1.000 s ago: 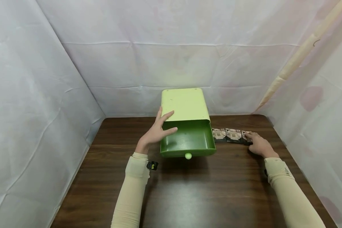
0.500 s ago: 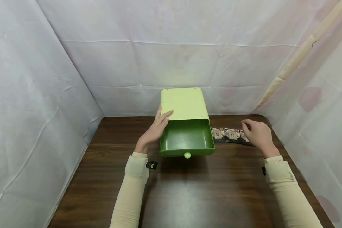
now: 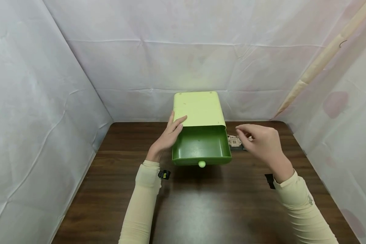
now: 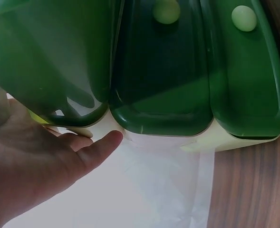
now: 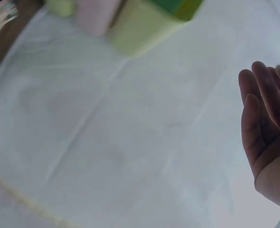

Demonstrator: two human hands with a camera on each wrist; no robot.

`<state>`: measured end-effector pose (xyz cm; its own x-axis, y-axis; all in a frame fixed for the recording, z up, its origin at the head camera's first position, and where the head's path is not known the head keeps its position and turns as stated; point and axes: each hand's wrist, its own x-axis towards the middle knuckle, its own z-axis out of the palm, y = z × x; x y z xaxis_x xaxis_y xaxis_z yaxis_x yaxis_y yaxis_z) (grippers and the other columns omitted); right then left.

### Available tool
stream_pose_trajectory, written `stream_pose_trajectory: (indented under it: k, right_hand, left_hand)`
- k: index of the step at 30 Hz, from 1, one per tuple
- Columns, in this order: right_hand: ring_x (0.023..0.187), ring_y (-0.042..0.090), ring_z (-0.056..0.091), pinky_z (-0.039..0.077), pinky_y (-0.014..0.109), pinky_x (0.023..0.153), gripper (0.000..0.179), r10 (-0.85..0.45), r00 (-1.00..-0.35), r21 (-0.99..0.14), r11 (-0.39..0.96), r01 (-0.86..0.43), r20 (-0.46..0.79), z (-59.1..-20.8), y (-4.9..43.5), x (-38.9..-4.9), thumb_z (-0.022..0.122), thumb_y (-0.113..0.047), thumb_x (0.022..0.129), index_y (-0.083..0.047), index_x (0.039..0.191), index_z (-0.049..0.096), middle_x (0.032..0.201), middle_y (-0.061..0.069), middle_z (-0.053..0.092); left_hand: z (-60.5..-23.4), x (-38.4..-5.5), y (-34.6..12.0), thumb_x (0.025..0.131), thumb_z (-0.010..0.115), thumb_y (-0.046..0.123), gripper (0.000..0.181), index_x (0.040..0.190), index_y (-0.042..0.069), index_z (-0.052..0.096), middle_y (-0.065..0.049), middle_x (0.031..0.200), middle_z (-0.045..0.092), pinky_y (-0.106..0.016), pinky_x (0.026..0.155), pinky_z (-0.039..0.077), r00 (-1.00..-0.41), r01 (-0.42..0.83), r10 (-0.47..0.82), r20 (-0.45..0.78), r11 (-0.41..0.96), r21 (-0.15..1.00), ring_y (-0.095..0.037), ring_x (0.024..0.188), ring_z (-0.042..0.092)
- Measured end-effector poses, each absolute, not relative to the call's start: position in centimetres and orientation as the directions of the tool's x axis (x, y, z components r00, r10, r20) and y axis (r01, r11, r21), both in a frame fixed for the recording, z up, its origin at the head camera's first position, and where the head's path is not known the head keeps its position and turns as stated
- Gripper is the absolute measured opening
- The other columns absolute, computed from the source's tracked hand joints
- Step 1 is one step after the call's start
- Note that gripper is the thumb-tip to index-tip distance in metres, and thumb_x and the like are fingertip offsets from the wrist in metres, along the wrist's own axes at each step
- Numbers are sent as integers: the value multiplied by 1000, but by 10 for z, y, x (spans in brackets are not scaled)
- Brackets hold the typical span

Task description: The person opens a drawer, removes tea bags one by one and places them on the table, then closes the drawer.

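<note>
Here, left hand point(image 3: 166, 138) on cabinet point(image 3: 199, 108) (drawer point(image 3: 186, 161) out), right hand point(image 3: 263, 142) aloft

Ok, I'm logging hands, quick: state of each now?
Left hand: open, touching the drawer unit.
Right hand: fingers curled; cannot tell if holding anything.

Pulled-out drawer point(image 3: 213, 161) bars low sideways passage; open from above, cabinet point(image 3: 199, 108) roofs rear.

From my remote station, I have the drawer unit point(image 3: 199, 108) on the table point(image 3: 195, 206), with the cloth point(image 3: 195, 67) behind it and its top drawer point(image 3: 201, 161) jutting out before it. I see the left hand point(image 3: 166, 138) against its left side; on its right, flat pieces point(image 3: 235, 142) lie on the table, partly hidden from my head view by the right hand point(image 3: 262, 140).
</note>
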<state>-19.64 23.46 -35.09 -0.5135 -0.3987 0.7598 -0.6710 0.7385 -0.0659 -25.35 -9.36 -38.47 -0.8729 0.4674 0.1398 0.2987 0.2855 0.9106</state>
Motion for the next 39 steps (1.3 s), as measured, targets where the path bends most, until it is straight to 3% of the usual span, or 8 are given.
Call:
stream_pose_trajectory:
  k: [7,12,17,22,26,31,39]
  right_hand:
    - [49,9,57,40,27,39,23,-533,-417,3,618,-786,736,-343,192,-164,57,-21,93,-9,81,72,69,0,68]
    - [41,3,44,31,22,36,28,-606,-425,47,608,-793,672,-348,170,-145,59,-24,92,-16,65,61,55,-8,54]
    - [38,5,31,23,22,35,43,-618,-520,90,690,-718,590,-362,153,-129,73,-26,82,-21,55,40,48,-11,32]
    - [35,17,37,24,31,32,52,-505,-681,102,835,-540,530,-385,143,-127,77,-33,82,-18,52,37,44,-5,31]
    - [35,23,40,26,35,31,57,-418,-757,71,892,-446,503,-401,136,-133,73,-38,85,-18,49,34,42,-1,32]
    - [34,22,40,25,34,31,56,-394,-804,57,909,-413,445,-416,127,-137,69,-45,87,-19,49,37,40,-2,31]
    - [35,27,47,30,38,30,55,-394,-777,63,905,-420,491,-424,120,-135,77,-38,83,-15,50,39,42,2,39]
  left_hand:
    - [-388,-257,-92,108,32,19,46,153,8,31,-12,158,-24,-55,112,8,-869,306,475,140,292,906,-27,144,-20]
    - [-404,-266,-92,108,32,24,46,153,15,32,-5,158,-25,-55,112,7,-873,317,463,153,301,899,-23,143,-20]
    - [-414,-271,-93,108,29,32,46,152,20,35,-2,159,-22,-54,113,7,-878,347,441,185,322,881,-17,144,-17]
    - [-416,-274,-92,108,28,34,46,151,20,39,-2,161,-17,-53,113,9,-873,401,423,243,339,851,-15,145,-12]
    - [-418,-275,-92,108,28,34,45,150,21,41,-2,161,-15,-53,113,10,-878,412,404,258,360,837,-14,145,-10]
    - [-419,-274,-92,108,28,32,45,150,20,41,-3,161,-14,-54,113,11,-883,400,398,250,358,844,-16,145,-9]
    - [-411,-268,-88,108,29,32,46,150,16,40,-6,161,-16,-54,113,9,-874,387,423,239,307,869,-18,145,-11]
